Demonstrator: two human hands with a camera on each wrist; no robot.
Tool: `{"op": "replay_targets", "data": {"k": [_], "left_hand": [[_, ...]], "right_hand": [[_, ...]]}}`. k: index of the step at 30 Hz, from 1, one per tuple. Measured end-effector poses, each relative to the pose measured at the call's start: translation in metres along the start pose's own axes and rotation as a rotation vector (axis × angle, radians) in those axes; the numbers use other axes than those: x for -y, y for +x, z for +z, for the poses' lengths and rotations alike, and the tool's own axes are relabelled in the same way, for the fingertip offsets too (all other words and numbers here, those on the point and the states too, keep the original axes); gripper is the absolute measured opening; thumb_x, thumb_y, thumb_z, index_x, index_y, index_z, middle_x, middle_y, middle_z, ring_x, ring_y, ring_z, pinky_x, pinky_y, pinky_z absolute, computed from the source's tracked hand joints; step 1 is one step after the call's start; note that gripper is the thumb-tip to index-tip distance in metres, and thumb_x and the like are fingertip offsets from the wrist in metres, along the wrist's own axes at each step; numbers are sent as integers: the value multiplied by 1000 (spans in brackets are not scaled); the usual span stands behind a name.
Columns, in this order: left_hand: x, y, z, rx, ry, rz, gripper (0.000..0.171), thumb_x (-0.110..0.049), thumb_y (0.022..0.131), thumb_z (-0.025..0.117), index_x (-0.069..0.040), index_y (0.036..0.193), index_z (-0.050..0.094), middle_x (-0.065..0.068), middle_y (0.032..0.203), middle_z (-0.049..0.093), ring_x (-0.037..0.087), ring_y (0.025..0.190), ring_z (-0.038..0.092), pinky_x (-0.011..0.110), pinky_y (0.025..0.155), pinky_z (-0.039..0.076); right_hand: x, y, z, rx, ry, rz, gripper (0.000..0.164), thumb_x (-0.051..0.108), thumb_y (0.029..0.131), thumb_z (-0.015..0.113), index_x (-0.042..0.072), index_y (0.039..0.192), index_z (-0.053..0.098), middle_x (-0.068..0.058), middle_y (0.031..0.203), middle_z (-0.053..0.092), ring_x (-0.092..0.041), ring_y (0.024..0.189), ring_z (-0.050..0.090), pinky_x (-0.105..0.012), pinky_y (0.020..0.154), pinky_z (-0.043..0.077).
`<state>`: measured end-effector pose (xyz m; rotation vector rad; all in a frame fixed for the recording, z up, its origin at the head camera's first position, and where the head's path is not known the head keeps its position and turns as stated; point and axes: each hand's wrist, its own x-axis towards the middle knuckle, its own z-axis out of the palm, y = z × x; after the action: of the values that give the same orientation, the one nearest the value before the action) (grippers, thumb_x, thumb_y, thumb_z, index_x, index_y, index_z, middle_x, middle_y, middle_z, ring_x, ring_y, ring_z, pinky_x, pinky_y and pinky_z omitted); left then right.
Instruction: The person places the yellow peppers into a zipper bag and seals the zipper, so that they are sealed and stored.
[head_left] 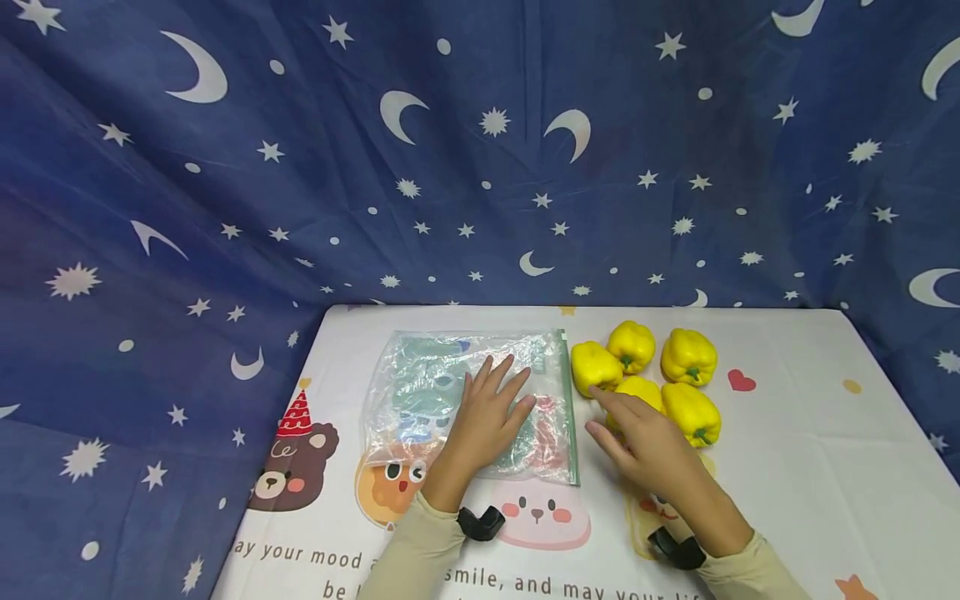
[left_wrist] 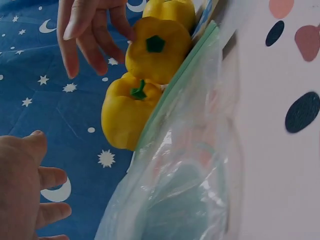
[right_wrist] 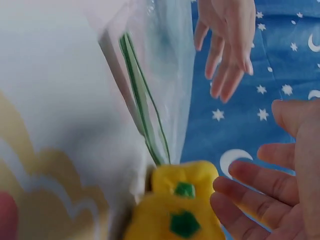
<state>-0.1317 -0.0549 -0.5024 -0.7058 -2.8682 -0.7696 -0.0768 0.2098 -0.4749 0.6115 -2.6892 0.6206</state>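
Observation:
A clear plastic zip bag [head_left: 427, 392] with a green closure strip [head_left: 570, 408] along its right side lies flat on the table. My left hand [head_left: 486, 417] is spread over the bag, fingers straight and holding nothing. To the bag's right sit several yellow bell peppers [head_left: 690, 357] with green stems, grouped close together. My right hand [head_left: 648, 437] reaches over the near side of the group, its fingers extended and overlapping the nearest bell pepper [head_left: 639, 390] in the head view. In the right wrist view, the relaxed fingers [right_wrist: 265, 200] are beside two peppers [right_wrist: 185, 172]. The bag's strip stands near them.
A white cloth [head_left: 810, 467] printed with cartoon animals and lettering covers the table. Behind and to the left hangs a dark blue curtain [head_left: 480, 167] with stars and moons. A black strap mount [head_left: 482, 523] sits at the left wrist, another [head_left: 677, 548] at the right.

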Motion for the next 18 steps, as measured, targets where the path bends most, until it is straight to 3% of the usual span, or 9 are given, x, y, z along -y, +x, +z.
{"op": "replay_targets", "data": {"k": [11, 18], "left_hand": [[3, 0, 15, 49, -11, -33, 62, -60, 107, 30, -24, 153, 49, 6, 168, 32, 40, 157, 19, 76, 118, 12], [12, -2, 21, 89, -3, -67, 61, -63, 105, 32, -32, 156, 43, 2, 170, 25, 39, 159, 12, 78, 117, 4]], "right_hand": [[5, -2, 25, 119, 58, 44, 60, 38, 97, 69, 8, 147, 55, -14, 133, 68, -32, 120, 68, -51, 98, 56], [8, -2, 34, 188, 63, 84, 58, 43, 102, 59, 8, 147, 54, -15, 140, 63, -33, 127, 63, -52, 105, 52]]}}
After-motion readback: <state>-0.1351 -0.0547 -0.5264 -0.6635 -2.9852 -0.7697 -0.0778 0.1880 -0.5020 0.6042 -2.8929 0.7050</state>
